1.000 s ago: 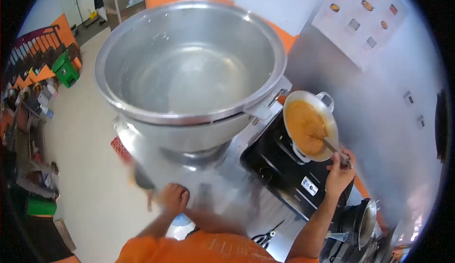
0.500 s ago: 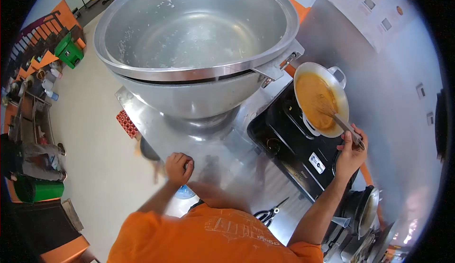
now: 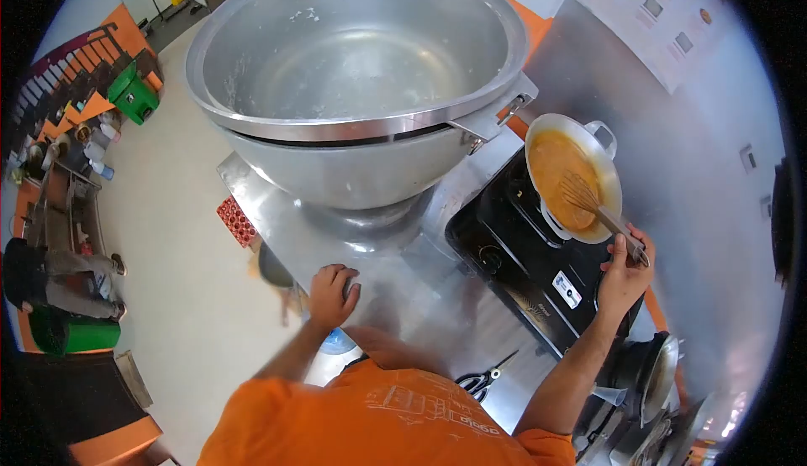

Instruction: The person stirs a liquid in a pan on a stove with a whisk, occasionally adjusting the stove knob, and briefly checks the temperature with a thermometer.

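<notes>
My right hand (image 3: 624, 279) is closed round the handle of a wire whisk (image 3: 607, 215). The whisk's wires dip into an orange-brown sauce (image 3: 556, 163) in a round two-handled pan (image 3: 613, 179). That pan sits on a black portable gas stove (image 3: 513, 252). My left hand (image 3: 331, 294) rests at the left edge of the steel table (image 3: 403, 277), its fingers curled in and its thumb set a little apart; I see nothing in it. Beyond it stands a very large metal pot (image 3: 336, 168), wet inside with white bits stuck to its wall.
Black-handled scissors (image 3: 477, 382) lie near my body. Stacked pans (image 3: 656, 373) stand at the right, beside a steel wall with a picture sheet (image 3: 643, 16). On the floor side are a red egg tray (image 3: 236, 221), a green bin (image 3: 133, 94) and another person (image 3: 71, 281).
The whisk has shifted slightly in the sauce, with its wires showing more clearly. My left thumb has moved a little away from the curled fingers. The view has shifted slightly.
</notes>
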Tool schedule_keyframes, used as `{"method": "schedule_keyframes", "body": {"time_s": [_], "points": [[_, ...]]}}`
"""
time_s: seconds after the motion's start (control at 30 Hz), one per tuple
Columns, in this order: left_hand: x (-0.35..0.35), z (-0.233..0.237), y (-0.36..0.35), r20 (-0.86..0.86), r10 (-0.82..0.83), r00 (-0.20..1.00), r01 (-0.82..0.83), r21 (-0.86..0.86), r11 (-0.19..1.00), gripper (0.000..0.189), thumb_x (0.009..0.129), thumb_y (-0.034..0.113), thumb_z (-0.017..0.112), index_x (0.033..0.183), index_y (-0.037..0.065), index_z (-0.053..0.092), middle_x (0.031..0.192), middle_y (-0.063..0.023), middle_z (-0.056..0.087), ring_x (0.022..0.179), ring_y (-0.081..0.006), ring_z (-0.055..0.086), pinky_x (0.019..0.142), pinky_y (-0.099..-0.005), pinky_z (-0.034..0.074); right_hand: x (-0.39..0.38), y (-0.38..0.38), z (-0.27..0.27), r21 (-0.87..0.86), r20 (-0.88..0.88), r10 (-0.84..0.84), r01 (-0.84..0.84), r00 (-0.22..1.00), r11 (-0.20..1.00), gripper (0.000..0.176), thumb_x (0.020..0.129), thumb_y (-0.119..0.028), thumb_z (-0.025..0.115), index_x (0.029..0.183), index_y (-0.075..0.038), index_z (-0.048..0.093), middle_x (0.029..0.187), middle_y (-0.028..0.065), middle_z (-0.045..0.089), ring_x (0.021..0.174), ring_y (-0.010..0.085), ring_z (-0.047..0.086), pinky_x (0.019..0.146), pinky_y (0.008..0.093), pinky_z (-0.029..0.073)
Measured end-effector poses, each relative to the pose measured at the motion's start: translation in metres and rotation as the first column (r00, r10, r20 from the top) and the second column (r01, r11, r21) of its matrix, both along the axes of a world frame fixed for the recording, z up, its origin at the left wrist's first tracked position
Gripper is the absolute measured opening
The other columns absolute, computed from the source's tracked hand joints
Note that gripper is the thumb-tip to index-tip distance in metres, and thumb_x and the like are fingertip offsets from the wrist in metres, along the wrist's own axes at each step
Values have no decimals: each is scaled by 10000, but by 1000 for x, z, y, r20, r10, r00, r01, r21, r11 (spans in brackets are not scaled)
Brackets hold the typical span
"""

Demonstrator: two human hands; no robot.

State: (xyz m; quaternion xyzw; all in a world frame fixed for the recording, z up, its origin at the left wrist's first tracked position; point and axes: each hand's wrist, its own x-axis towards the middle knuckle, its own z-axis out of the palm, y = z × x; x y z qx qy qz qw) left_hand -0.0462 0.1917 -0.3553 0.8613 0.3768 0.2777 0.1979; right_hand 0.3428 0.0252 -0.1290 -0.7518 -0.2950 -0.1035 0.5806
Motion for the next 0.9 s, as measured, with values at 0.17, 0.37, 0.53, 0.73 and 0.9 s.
{"method": "schedule_keyframes", "body": {"time_s": [0.17, 0.37, 0.53, 0.73, 0.9], "points": [[35, 46, -10, 10, -55, 998, 53, 152, 987, 477, 810, 253, 675, 1263, 127, 597, 1373, -176, 475, 1259, -384, 432, 1019, -510, 345, -1, -5, 1, -17, -22, -53, 52, 998, 998, 247, 922, -116, 662, 1151, -45, 600, 874, 38, 640, 729, 60, 581, 498, 181, 435], [67, 95, 15, 77, 123, 989, -144, 423, 894, 701, 881, 382, 596, 1447, 18, 399, 1530, -320, 227, 1395, -524, 211, 1081, -692, 117, -5, -11, 0, -11, -46, -75, 75, 996, 997, 241, 910, -103, 674, 1132, -38, 611, 894, 36, 650, 717, 53, 573, 492, 182, 431], [68, 90, 44, -304, 209, 929, -66, 420, 905, 849, 920, 456, 531, 1491, -67, 184, 1539, -372, 76, 1435, -547, 26, 1063, -743, 7, -2, -15, -2, 21, -91, -57, 59, 994, 998, 243, 906, -90, 673, 1133, -29, 610, 928, 48, 669, 710, 53, 580, 482, 178, 427], [60, 82, 11, -378, 17, 926, -12, 16, 1000, 822, 919, 455, 521, 1503, -35, 212, 1566, -298, 140, 1463, -450, 121, 1092, -717, 26, 0, -14, -3, 79, -79, -60, 66, 995, 995, 245, 901, -72, 671, 1135, -29, 610, 891, 40, 664, 695, 52, 583, 484, 176, 428], [22, 28, -35, -437, -134, 889, 62, -176, 982, 812, 914, 434, 517, 1498, -47, 220, 1581, -264, 141, 1470, -427, 125, 1118, -683, 48, -1, -14, 6, 71, -96, -18, 25, 995, 997, 243, 890, -67, 674, 1126, -58, 618, 901, 36, 659, 716, 52, 581, 504, 174, 447]]}}
